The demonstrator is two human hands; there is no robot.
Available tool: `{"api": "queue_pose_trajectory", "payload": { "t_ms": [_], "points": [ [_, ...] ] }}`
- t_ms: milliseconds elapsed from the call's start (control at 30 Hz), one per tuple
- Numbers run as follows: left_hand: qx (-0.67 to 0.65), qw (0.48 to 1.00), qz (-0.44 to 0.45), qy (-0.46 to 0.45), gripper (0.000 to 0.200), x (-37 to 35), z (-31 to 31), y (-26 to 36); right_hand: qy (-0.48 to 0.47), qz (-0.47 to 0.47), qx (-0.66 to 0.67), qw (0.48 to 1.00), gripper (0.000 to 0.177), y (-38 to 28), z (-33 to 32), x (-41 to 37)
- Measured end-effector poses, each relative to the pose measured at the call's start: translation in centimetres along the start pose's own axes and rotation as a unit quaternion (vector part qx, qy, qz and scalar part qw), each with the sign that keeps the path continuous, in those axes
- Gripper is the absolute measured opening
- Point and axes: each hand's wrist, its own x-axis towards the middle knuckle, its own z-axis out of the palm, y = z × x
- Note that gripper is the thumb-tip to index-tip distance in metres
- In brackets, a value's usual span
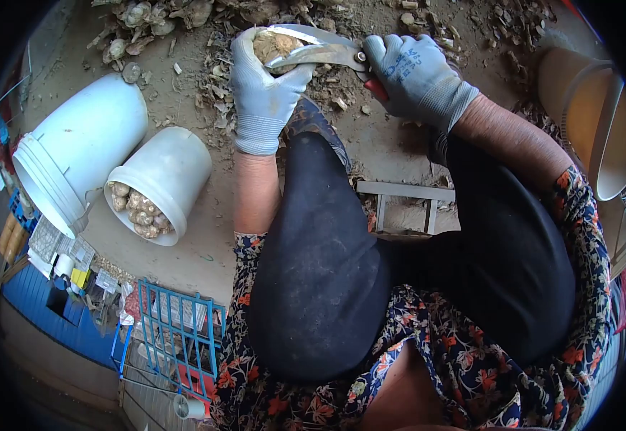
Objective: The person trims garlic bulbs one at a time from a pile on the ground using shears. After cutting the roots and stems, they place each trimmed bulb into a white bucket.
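Observation:
My left hand, in a pale work glove, is closed around a garlic bulb near the top of the head view. A pair of shears with red on the handle is gripped in my right hand, also gloved. Its two blades are spread, one along the far side of the bulb and one across the near side. Most of the handles are hidden inside my right glove. Dry husks and stem bits lie on the ground beneath both hands.
Several garlic bulbs with stems are heaped at the top left. A white bucket on its side holds trimmed bulbs; a larger white bucket lies beside it. Another bucket is at right. A metal frame stands between my knees.

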Motion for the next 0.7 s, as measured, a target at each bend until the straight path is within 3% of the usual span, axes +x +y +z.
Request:
{"api": "queue_pose_trajectory", "payload": {
  "t_ms": [100,200,267,367,400,467,567,633,700],
  "points": [
    [0.041,0.999,0.031,0.014,0.067,-0.1,0.3,-0.9,-0.009,-0.003,-0.004,1.0,0.039,0.0,0.1,0.1],
    [-0.001,1.0,-0.009,0.013,0.065,-0.5,0.5,-0.5,-0.036,0.0,0.05,0.998,0.038,0.2,1.1,0.0],
    [-0.137,0.984,-0.109,-0.011,0.06,-0.7,0.5,-0.4,-0.044,0.015,0.122,0.991,0.035,0.3,1.5,-0.1],
    [-0.251,0.951,-0.174,-0.056,0.057,-0.6,-0.1,0.1,-0.054,0.032,0.198,0.978,0.025,0.1,2.4,-1.0],
    [-0.251,0.95,-0.175,-0.056,0.057,-0.8,-0.5,0.3,-0.016,0.058,0.224,0.973,0.024,0.4,2.9,-1.3],
    [-0.372,0.88,-0.27,-0.122,0.055,-1.1,-1.3,0.8,0.001,0.04,0.212,0.976,0.026,1.7,3.1,-1.9],
    [-0.377,0.892,-0.239,-0.075,0.056,-1.4,-0.9,0.4,-0.015,0.032,0.185,0.982,0.031,1.7,1.8,-2.6],
    [-0.358,0.89,-0.265,-0.1,0.054,-1.5,-1.0,0.2,-0.023,0.028,0.18,0.983,0.035,1.6,1.6,-2.7],
    [-0.279,0.932,-0.189,-0.13,0.054,-1.6,-0.5,0.5,0.01,-0.008,0.086,0.996,0.044,1.3,1.6,-2.0]
  ]
}}
